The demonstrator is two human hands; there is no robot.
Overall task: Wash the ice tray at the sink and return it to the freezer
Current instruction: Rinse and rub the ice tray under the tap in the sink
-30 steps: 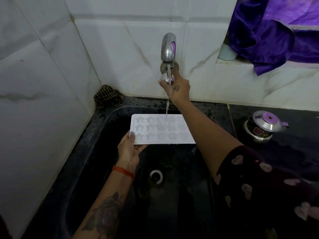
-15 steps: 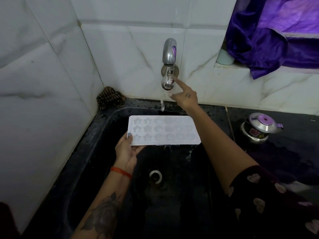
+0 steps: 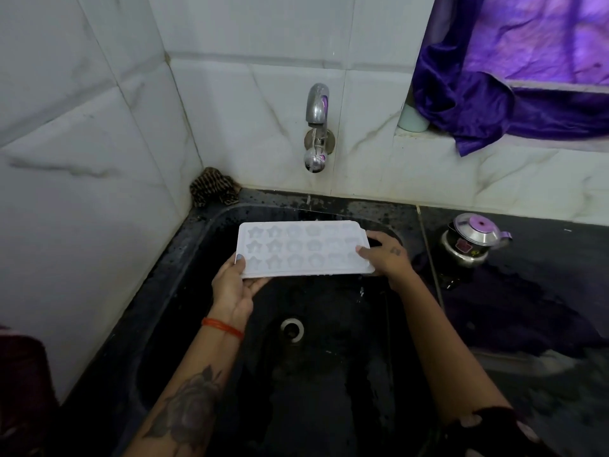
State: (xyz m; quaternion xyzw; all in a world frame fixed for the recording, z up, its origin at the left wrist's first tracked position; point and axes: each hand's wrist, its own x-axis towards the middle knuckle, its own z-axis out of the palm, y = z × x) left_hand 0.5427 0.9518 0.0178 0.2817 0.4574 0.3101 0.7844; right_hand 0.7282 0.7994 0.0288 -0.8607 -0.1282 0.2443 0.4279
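Ice tray [image 3: 301,249], white, star- and flower-shaped cells facing up, held roughly level over black sink [image 3: 184,258], below wall tap [image 3: 317,127]. Left to right: patterned cloth [image 3: 212,187] in back corner of sink rim. Left hand [image 3: 232,285] grips tray's left end, thumb on top, fingers beneath. Right hand [image 3: 384,255] grips right end, thumb on top edge. Small steel lidded pot [image 3: 471,240] on dark counter [image 3: 543,258]. Purple curtain [image 3: 494,94] upper right.

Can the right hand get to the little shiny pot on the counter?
Probably yes. The right hand now holds the ice tray's right end over the sink, and the shiny pot stands on that side with nothing between. It must let go first.
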